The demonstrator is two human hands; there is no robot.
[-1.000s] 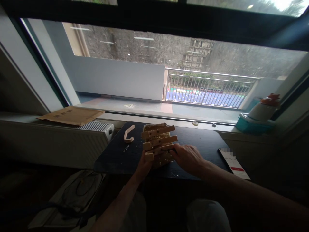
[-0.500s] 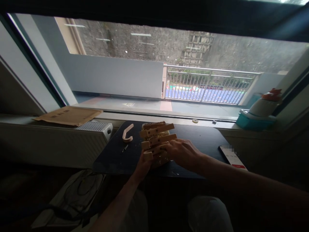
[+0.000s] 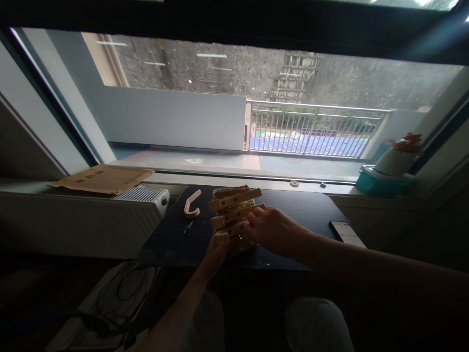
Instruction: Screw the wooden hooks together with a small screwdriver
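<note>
A pale wooden piece with three parallel bars [image 3: 234, 213] rests on a dark table [image 3: 172, 242] below a window. My left hand [image 3: 214, 252] grips its near left corner from below, fingers closed round it. My right hand [image 3: 273, 230] lies on the right ends of the lower bars, fingers curled onto the nearest bar. A curved wooden hook [image 3: 192, 204] lies loose to the left of the piece. A small dark screw or pin [image 3: 188, 226] lies just in front of the hook.
A phone [image 3: 347, 233] lies at the table's right edge. A white radiator [image 3: 144, 196] and a brown envelope [image 3: 100, 178] sit to the left on the sill. A teal and white object [image 3: 388, 171] stands on the sill at right. Cables lie on the floor at lower left.
My right hand has slid left along the lower bars, further onto the wooden piece. The left hand keeps its hold. The view has shifted slightly.
</note>
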